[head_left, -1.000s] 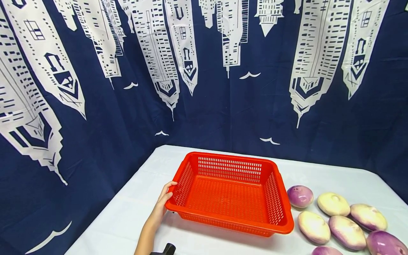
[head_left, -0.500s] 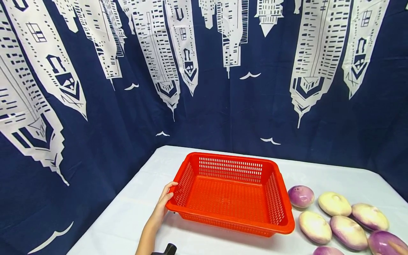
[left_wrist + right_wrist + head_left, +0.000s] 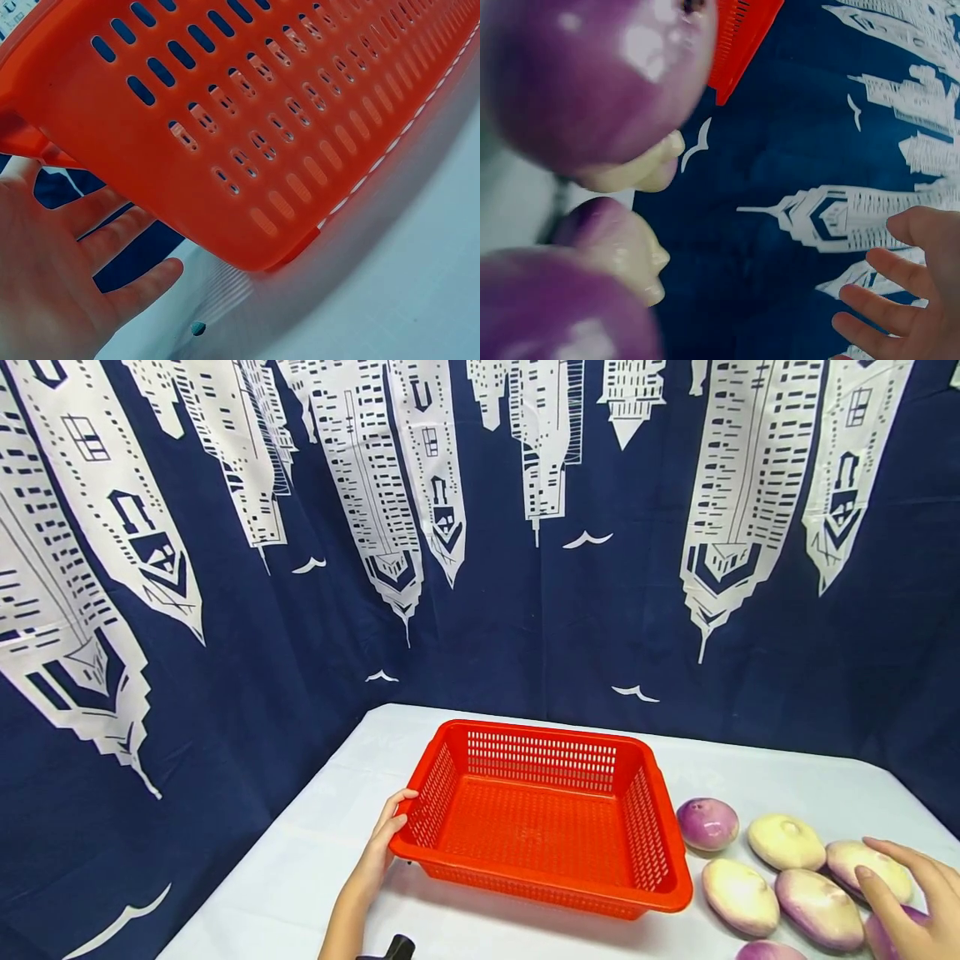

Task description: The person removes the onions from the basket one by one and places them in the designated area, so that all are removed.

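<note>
A red plastic basket with slotted sides stands in the middle of the head view. My left hand grips its left rim, fingers hooked over the edge; the left wrist view shows this hand beside the basket's wall. At the right, several glossy oval vegetables, purple and cream like turnips, lie close together, among them a purple one and a cream one. Over the rightmost ones my right hand hovers with fingers spread, partly covering a purple vegetable. Contact cannot be told.
A white cloth covers the table. Behind and to the left hangs a dark blue curtain with white skyline prints. A black device shows near the left wrist at the bottom edge.
My right hand has come in from the right edge, over the rightmost vegetables. The left hand and the basket have stayed in place.
</note>
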The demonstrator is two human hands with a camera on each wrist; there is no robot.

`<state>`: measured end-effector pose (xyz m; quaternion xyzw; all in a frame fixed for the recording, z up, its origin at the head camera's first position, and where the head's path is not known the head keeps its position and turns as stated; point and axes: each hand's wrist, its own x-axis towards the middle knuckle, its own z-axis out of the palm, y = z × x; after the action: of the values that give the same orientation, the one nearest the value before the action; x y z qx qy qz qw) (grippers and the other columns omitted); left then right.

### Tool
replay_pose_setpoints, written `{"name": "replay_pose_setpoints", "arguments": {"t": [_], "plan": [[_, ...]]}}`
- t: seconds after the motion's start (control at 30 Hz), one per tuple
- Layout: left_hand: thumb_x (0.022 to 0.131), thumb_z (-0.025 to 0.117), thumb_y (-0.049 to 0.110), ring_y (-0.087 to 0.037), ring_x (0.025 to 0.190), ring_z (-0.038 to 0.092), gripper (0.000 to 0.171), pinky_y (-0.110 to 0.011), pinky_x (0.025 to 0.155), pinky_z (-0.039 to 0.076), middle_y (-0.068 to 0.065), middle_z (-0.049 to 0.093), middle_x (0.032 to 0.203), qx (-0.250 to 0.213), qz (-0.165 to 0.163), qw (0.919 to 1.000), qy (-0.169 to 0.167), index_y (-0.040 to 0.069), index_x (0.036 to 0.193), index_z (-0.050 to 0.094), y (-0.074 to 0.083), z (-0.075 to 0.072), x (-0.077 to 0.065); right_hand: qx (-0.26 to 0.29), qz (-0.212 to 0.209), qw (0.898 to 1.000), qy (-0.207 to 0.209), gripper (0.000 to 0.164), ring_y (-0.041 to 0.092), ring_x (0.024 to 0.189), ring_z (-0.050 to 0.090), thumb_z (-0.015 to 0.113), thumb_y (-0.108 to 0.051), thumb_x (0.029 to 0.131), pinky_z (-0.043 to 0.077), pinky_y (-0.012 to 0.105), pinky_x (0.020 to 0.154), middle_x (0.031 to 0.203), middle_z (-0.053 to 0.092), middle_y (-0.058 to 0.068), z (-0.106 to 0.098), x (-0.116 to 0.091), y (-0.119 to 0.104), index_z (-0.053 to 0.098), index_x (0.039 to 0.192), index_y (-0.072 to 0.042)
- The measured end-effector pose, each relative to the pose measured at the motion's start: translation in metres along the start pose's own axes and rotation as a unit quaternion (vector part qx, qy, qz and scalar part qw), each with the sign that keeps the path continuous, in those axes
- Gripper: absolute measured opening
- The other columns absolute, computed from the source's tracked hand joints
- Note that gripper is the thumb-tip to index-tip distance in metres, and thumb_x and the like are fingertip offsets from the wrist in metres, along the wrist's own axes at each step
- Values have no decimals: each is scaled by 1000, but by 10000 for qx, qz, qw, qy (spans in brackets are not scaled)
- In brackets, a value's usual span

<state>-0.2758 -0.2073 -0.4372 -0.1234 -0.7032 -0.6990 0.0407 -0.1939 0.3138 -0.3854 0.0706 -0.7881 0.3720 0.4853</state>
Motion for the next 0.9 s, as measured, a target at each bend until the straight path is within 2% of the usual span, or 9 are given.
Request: {"name": "replay_pose_setpoints", "arguments": {"t": [0.07, 0.13, 0.2, 0.23, 0.37, 0.5, 0.6, 0.7, 0.9], "plan": [[88, 34, 24, -22, 105, 44, 44, -36, 87, 36, -12, 33, 127, 7, 2, 10000, 7, 8, 129, 32, 1, 0, 0, -373, 169, 9969, -668, 46, -6, 128, 30, 51, -2, 87, 14, 31, 113, 128, 45, -28, -2, 8, -2, 51, 126, -26], [88, 33, 24, -22, 104, 44, 44, -36, 87, 36, -12, 32, 127, 22, -17, 10000, 24, 8, 128, 31, 0, -1, -1, -958, 388, 9842, -1436, 45, 23, 139, 20, 48, -11, 91, 6, 54, 110, 144, 37, -2, -3, 17, -4, 41, 135, -13], [88, 33, 23, -22, 104, 44, 43, -36, 86, 36, -13, 32, 127, 23, -35, 10000, 39, 7, 128, 31, 0, -1, -3, -1343, 399, 9691, -2028, 47, 50, 130, 17, 47, -20, 93, 4, 68, 99, 142, 30, 24, -3, 27, -7, 35, 136, -4], [88, 33, 23, -22, 103, 44, 42, -36, 86, 36, -13, 32, 127, 23, -46, 10000, 45, 7, 128, 31, 0, -2, -4, -1486, 405, 9624, -2239, 50, 58, 123, 19, 46, -23, 93, 5, 69, 98, 136, 29, 34, -1, 31, -10, 33, 137, -3], [90, 32, 24, -22, 104, 45, 42, -35, 86, 37, -11, 32, 128, 11, -47, 10000, -9, 9, 129, 31, 1, -4, -6, -1847, 131, 9518, -2446, 56, 53, 123, 25, 49, -32, 91, 16, 68, 92, 140, 30, 26, 13, 48, -16, 31, 140, -12], [91, 32, 25, -20, 104, 46, 41, -34, 86, 38, -9, 33, 127, 11, -60, 10000, 9, 11, 129, 30, 2, -7, -6, -2255, -181, 9338, -2771, 65, 47, 127, 26, 49, -44, 88, 21, 66, 86, 142, 29, 22, 36, 67, -19, 25, 143, -20], [90, 31, 25, -21, 103, 46, 41, -34, 86, 38, -10, 33, 127, 11, -69, 10000, 44, 11, 129, 30, 3, -8, -6, -2481, -225, 9153, -3164, 72, 51, 125, 24, 48, -54, 85, 15, 71, 86, 143, 26, 23, 53, 76, -18, 20, 144, -24], [90, 32, 25, -22, 104, 45, 42, -35, 85, 38, -12, 32, 128, 25, -56, 10000, 30, 11, 129, 30, 3, -9, -7, -2583, -165, 9023, -3447, 76, 56, 124, 20, 45, -60, 83, 7, 77, 86, 144, 24, 24, 66, 81, -14, 18, 145, -26], [90, 32, 29, -16, 103, 46, 41, -33, 84, 38, -9, 33, 127, 71, 201, 9997, -129, 14, 128, 32, -3, -12, -6, -2613, 96, 8878, -3787, 79, 64, 120, 14, 41, -64, 82, -5, 82, 79, 147, 14, 25, 81, 75, -2, 9, 145, -30]]}}
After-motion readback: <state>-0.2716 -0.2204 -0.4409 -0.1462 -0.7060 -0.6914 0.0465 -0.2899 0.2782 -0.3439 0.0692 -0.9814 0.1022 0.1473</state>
